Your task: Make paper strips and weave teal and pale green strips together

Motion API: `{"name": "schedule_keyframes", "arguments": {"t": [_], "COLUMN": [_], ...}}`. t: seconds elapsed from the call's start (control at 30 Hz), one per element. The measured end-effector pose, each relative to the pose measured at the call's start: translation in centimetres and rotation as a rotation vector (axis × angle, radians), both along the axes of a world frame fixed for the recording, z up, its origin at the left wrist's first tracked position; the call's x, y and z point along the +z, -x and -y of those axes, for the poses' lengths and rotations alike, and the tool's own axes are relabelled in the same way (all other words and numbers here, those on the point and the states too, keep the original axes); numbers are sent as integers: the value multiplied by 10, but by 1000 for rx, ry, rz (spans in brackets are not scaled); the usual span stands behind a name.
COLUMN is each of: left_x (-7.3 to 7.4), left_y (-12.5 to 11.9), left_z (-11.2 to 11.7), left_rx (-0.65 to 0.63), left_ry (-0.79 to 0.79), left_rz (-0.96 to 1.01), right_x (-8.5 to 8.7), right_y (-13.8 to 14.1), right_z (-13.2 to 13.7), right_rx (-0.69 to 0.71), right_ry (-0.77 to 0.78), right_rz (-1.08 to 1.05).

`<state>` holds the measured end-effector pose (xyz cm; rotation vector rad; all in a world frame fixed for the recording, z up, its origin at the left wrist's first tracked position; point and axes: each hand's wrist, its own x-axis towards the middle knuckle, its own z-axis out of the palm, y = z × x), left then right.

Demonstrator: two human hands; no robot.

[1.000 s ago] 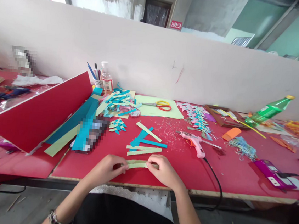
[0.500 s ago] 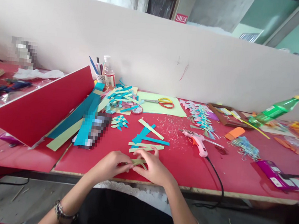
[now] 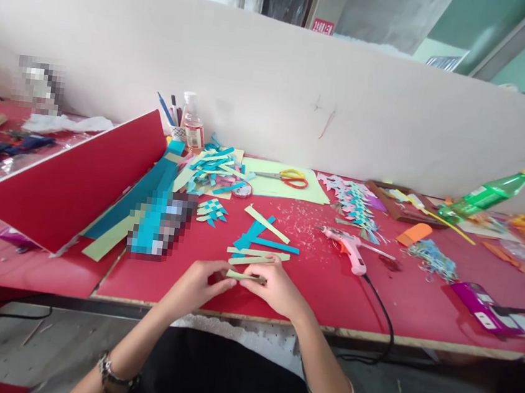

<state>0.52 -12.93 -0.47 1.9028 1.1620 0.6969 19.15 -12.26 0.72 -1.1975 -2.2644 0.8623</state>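
Both my hands meet at the table's near edge on a light green paper strip [image 3: 241, 276] that is folded over. My left hand [image 3: 199, 288] pinches its left end. My right hand [image 3: 271, 288] pinches its right part, fingers curled over it. Just beyond the hands lie loose green and blue paper strips [image 3: 260, 243] on the red table [image 3: 327, 291]. A small woven blue-and-green piece [image 3: 211, 211] lies further back to the left.
A pink glue gun [image 3: 348, 249] with a black cord lies right of the strips. Scissors [image 3: 287, 177] rest on a green sheet behind. A red board [image 3: 67, 182] leans at left. A green bottle [image 3: 487, 196], paper scraps and a purple device [image 3: 485, 304] sit at right.
The strip was stretched out long between my hands; now my hands have come together and the strip is folded short between them. The camera tipped slightly downward.
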Motion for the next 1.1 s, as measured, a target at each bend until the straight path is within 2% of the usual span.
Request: {"name": "schedule_keyframes", "arguments": {"t": [0.2, 0.43, 0.63, 0.83, 0.97, 1.1], "left_x": [7, 4, 7, 9, 9, 8], "left_y": [-5, -4, -6, -3, -2, -3], "left_z": [2, 2, 2, 1, -1, -2], "left_rx": [58, 164, 217, 223, 184, 213], "left_ry": [42, 74, 122, 162, 157, 155], "left_rz": [86, 135, 191, 209, 216, 220], "right_x": [4, 1, 2, 0, -1, 1], "right_y": [0, -8, -14, -16, -15, -12], "right_z": [-1, -1, 0, 0, -1, -3], "right_rx": [0, -126, -70, -94, -110, -134], "right_ry": [44, 39, 161, 265, 240, 187], "right_rz": [-31, -63, -207, -218, -224, -248]}}
